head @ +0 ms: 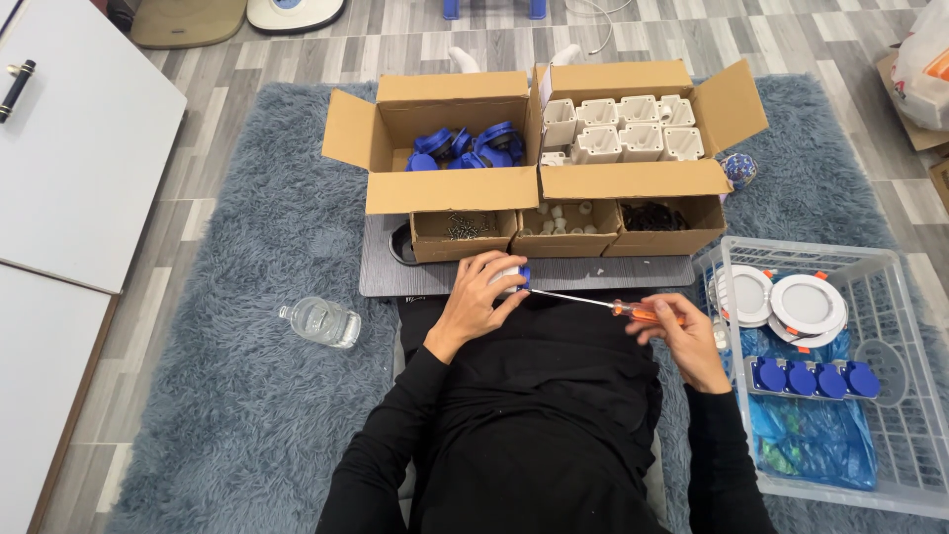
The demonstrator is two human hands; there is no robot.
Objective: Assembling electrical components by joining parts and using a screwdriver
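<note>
Left hand [474, 297] around socket [514, 275], screwdriver [593, 301] right.

Both hands curled shut, L [481, 293] ahead, R [678, 332] beside.

Two open boxes [445, 138] behind three small boxes [563, 229], crate [890, 297] right

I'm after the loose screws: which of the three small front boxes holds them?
The leftmost small box, nearest the left hand. It holds thin grey screws; the middle box has white bits, the right box dark ones.
</note>
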